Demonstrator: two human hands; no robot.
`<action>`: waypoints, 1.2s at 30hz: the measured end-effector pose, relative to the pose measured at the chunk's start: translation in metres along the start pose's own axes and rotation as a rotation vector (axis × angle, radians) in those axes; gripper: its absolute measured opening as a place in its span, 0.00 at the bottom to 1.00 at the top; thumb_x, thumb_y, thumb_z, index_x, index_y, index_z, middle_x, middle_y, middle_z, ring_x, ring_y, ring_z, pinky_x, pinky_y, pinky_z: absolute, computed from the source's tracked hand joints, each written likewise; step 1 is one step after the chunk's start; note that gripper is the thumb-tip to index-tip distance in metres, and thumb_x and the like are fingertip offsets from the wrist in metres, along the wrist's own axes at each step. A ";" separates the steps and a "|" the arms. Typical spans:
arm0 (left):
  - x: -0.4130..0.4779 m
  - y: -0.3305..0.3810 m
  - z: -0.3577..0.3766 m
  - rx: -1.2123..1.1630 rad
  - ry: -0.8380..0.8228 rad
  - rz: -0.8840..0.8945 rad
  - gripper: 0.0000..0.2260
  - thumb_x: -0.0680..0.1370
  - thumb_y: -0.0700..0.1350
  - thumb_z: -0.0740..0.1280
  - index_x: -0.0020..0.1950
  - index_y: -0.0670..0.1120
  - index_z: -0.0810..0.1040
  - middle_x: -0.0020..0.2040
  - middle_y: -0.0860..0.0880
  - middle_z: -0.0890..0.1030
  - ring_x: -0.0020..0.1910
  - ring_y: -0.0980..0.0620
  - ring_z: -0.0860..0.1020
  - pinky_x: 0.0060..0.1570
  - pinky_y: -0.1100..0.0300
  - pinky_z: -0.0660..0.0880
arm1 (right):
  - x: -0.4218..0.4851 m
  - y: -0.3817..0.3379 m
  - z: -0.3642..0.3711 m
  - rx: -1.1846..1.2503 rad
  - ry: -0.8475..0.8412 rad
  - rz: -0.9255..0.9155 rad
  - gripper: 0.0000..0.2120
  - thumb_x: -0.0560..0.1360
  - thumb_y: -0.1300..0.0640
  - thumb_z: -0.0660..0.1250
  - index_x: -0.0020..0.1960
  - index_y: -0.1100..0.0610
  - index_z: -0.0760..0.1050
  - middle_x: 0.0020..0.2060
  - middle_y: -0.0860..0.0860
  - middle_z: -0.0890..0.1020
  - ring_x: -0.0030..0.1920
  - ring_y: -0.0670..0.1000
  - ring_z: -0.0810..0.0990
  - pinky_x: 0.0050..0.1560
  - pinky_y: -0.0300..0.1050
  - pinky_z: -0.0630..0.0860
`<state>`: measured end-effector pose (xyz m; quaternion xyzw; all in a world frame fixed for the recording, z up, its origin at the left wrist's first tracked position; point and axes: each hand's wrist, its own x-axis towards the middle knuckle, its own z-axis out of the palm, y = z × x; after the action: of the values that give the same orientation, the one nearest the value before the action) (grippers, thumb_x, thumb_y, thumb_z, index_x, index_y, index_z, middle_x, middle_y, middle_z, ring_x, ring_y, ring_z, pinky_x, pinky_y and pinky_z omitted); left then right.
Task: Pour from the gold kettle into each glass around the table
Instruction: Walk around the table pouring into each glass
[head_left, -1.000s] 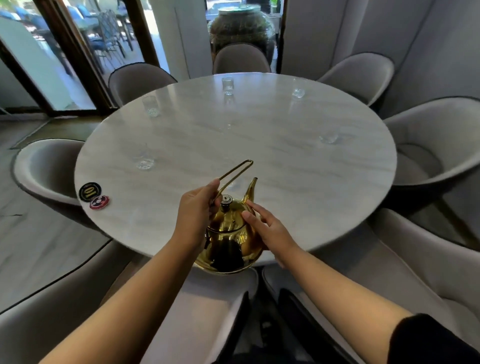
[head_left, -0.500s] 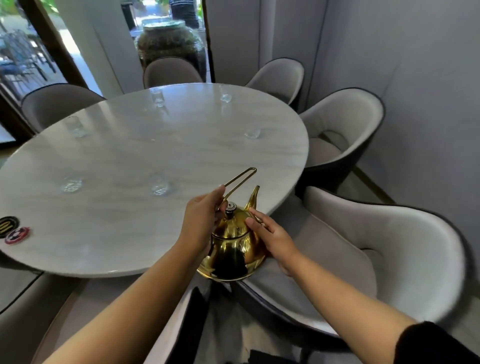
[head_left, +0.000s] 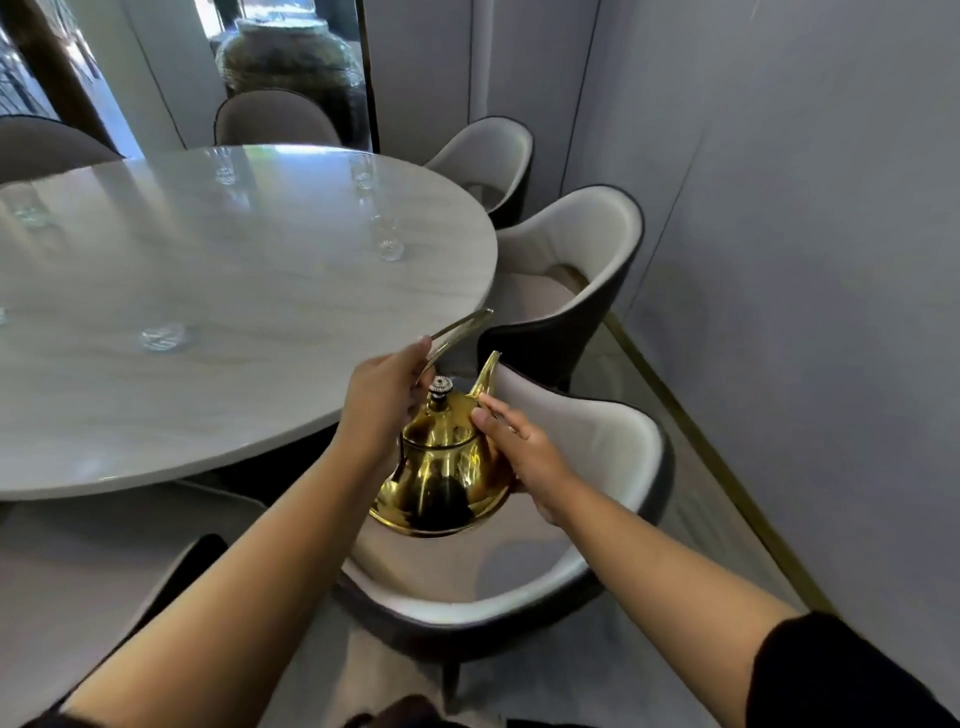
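Gold and shiny, the kettle (head_left: 441, 467) hung just past the worktop's (head_left: 208, 415) edge, above a grey chair (head_left: 597, 452). The left hand (head_left: 382, 400) gripped its thin handle (head_left: 462, 327); the right hand (head_left: 524, 457) lay with straight fingers against its side. Clear glasses (head_left: 388, 241) stood on the worktop.

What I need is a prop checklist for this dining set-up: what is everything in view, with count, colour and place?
table: one, pale marble, round, left of view
glasses: five whole, a sixth cut by the left edge; clear; spread round the table top
gold kettle: one, gold, off the table's near edge, over the nearest chair
chairs: six in part, grey with dark backs, round the table
jar: one, dark, beyond the far chair
left hand: grips the kettle's handle
right hand: fingers straight against the kettle's side
sleeve: one, black, right arm
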<state>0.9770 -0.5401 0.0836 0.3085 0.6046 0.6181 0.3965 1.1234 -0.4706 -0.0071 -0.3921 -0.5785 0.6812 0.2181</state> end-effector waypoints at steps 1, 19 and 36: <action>-0.002 -0.001 0.012 -0.006 -0.005 0.001 0.19 0.79 0.48 0.62 0.27 0.47 0.71 0.28 0.48 0.66 0.21 0.57 0.60 0.20 0.66 0.56 | -0.003 0.000 -0.012 0.005 -0.009 0.006 0.23 0.68 0.35 0.68 0.61 0.33 0.70 0.61 0.47 0.78 0.57 0.47 0.78 0.46 0.42 0.79; 0.102 -0.031 0.168 -0.024 0.220 -0.012 0.20 0.78 0.50 0.64 0.25 0.50 0.72 0.24 0.52 0.69 0.19 0.60 0.62 0.22 0.68 0.60 | 0.103 -0.011 -0.184 -0.001 -0.125 0.026 0.33 0.68 0.38 0.70 0.71 0.43 0.68 0.63 0.50 0.77 0.59 0.49 0.78 0.50 0.41 0.78; 0.233 -0.021 0.310 -0.073 0.535 0.004 0.25 0.78 0.50 0.63 0.20 0.53 0.76 0.24 0.54 0.70 0.19 0.61 0.63 0.29 0.62 0.61 | 0.272 -0.058 -0.332 -0.067 -0.450 0.039 0.30 0.66 0.37 0.72 0.67 0.39 0.72 0.62 0.49 0.79 0.62 0.51 0.77 0.63 0.50 0.74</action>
<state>1.1313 -0.1839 0.0642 0.1207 0.6645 0.6999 0.2323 1.2131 -0.0479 -0.0360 -0.2482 -0.6274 0.7358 0.0572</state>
